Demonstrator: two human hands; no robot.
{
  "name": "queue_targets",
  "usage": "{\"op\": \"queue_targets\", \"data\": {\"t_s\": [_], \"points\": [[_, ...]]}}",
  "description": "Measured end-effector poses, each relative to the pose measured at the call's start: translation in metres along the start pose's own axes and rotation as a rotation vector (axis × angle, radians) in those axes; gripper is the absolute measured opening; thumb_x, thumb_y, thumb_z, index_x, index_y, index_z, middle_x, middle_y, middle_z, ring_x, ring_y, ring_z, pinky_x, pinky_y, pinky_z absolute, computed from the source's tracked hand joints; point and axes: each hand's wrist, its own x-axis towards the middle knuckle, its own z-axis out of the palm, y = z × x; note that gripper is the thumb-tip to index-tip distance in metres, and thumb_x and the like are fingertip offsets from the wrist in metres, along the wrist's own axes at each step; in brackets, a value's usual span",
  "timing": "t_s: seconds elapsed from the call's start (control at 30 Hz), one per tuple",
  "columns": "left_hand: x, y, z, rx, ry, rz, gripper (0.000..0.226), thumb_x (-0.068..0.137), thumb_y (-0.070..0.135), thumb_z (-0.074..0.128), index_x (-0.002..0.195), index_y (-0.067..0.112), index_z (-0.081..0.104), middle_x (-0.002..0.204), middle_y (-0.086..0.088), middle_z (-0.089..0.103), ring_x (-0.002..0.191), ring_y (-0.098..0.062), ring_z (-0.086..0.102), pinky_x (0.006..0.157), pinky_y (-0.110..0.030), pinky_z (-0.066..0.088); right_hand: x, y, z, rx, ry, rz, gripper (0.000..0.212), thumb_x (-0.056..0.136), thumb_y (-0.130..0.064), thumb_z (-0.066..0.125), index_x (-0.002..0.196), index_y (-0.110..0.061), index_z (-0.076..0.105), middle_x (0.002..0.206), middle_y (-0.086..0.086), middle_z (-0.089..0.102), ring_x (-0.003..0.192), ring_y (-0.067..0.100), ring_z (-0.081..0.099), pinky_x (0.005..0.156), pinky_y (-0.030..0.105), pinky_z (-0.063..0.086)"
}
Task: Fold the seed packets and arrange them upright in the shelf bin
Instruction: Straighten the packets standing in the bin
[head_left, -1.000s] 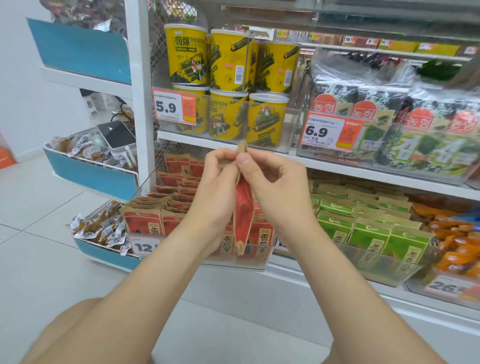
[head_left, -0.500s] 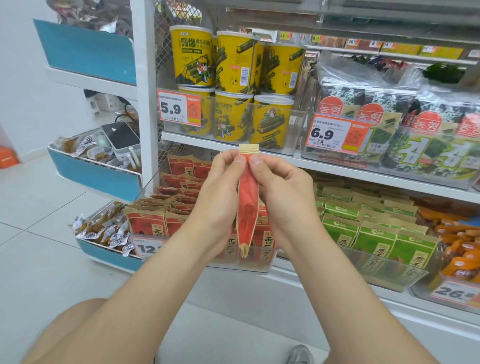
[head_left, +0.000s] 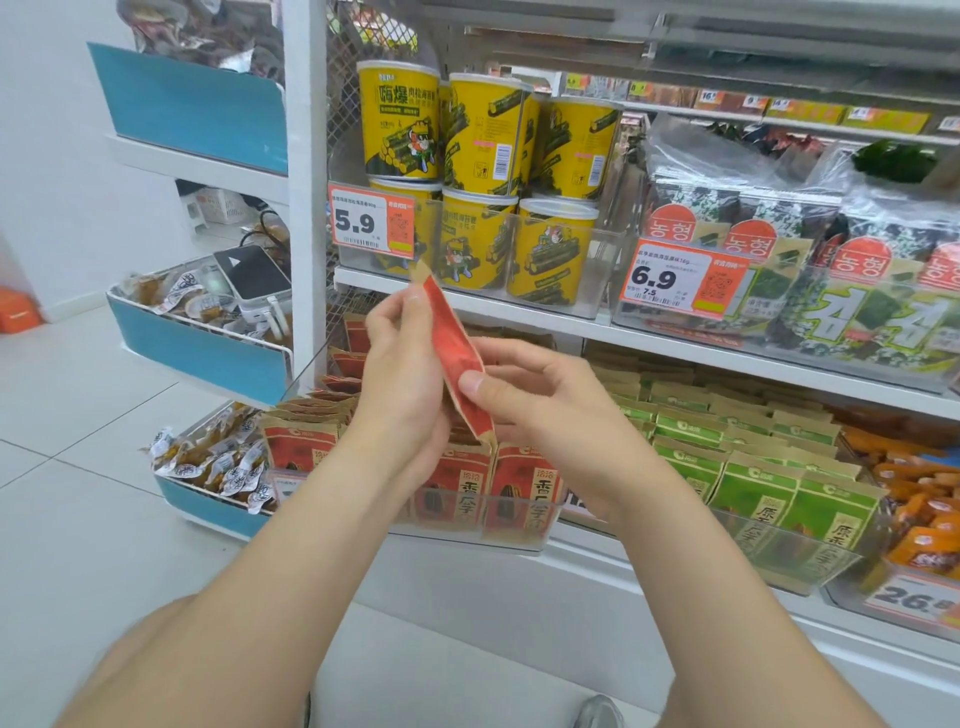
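I hold one red seed packet (head_left: 453, 347) edge-on in front of the shelf, tilted with its tan top end up and to the left. My left hand (head_left: 402, 384) pinches its upper part between thumb and fingers. My right hand (head_left: 540, 400) pinches its lower part, thumb on the near face. Below my hands, a clear shelf bin (head_left: 514, 519) holds several red seed packets (head_left: 524, 483) standing upright in rows. Part of the bin is hidden by my hands.
Green packets (head_left: 748, 488) fill the bin to the right. Yellow tubs (head_left: 483, 135) and seaweed packs (head_left: 857, 306) sit on the shelf above. A blue side rack (head_left: 208, 358) with small wrapped snacks stands at the left. White tile floor lies below.
The packet has tilted from vertical to slanting up-left. My right hand has slid down from the top end to the packet's lower part, while my left hand still holds the upper part.
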Motion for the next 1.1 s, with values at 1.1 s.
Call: {"op": "queue_targets", "data": {"t_s": [1.1], "points": [[0.005, 0.004, -0.025, 0.501, -0.298, -0.061, 0.03, 0.117, 0.033, 0.044, 0.134, 0.032, 0.068, 0.117, 0.003, 0.081, 0.107, -0.021, 0.079, 0.093, -0.058, 0.063, 0.005, 0.009, 0.006, -0.558, 0.243, -0.151, 0.021, 0.081, -0.046, 0.088, 0.085, -0.034, 0.071, 0.111, -0.019, 0.061, 0.111, 0.014, 0.064, 0.096, 0.045, 0.057]]}}
